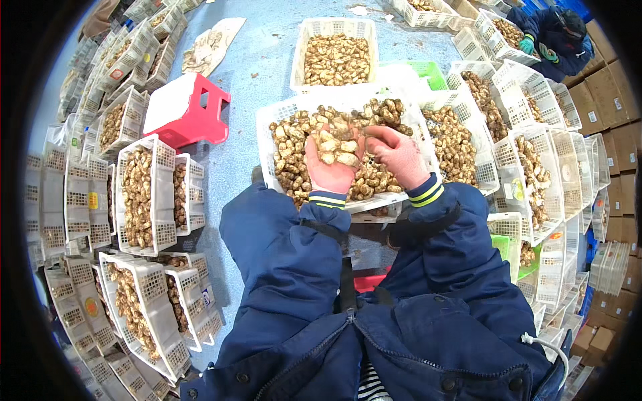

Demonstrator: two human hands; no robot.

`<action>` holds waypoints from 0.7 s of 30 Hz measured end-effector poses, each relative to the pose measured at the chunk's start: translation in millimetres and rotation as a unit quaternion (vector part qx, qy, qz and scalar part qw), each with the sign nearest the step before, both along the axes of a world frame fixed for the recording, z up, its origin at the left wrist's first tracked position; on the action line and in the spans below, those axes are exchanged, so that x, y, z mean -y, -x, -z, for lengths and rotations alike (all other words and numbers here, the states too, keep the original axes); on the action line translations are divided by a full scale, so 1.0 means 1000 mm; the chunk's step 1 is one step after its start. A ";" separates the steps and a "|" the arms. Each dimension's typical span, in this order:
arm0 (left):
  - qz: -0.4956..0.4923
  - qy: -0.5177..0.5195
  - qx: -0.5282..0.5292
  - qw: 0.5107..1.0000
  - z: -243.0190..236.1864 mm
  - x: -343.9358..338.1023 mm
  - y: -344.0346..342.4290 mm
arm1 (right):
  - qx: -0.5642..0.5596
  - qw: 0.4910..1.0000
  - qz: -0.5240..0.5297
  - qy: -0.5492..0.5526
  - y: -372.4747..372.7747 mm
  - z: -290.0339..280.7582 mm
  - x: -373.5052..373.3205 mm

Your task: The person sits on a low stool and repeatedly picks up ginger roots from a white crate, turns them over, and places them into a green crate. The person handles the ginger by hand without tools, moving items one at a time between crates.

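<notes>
In front of me stands a wide white plastic crate (264, 144) full of small brown-and-cream mushrooms (291, 150). My left hand (329, 176) is cupped palm up over the crate, closed round a handful of paler mushrooms (338, 146). Close beside it on the right, my right hand (406, 159) has its thumb and fingers drawn together, pointing at the handful. Whatever lies between those fingertips is too small to make out. More mushrooms are heaped at the crate's far side, behind both hands.
Beyond it sits another white crate (299, 57) of mushrooms. A red stool with a white top (175, 107) is at the left. Stacked crates (160, 194) line the left, and others (478, 160) the right. A co-worker (558, 40) bends over crates at the far right, beside cardboard boxes (602, 93).
</notes>
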State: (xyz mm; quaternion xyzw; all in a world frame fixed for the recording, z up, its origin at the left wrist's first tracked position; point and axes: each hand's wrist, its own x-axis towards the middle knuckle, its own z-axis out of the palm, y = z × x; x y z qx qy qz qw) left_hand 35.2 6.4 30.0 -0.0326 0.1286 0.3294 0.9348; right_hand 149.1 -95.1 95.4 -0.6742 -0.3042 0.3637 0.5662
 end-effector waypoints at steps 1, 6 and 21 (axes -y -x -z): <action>-0.004 -0.028 0.013 1.000 0.000 0.001 0.002 | 0.057 0.998 -0.009 -0.026 0.003 0.005 -0.001; -0.045 -0.048 0.009 0.998 -0.002 0.006 0.001 | 0.389 0.918 -0.062 -0.039 0.021 0.011 0.000; -0.031 -0.048 0.066 0.996 0.011 -0.006 0.011 | -0.401 0.901 -0.077 -0.150 0.003 -0.001 0.003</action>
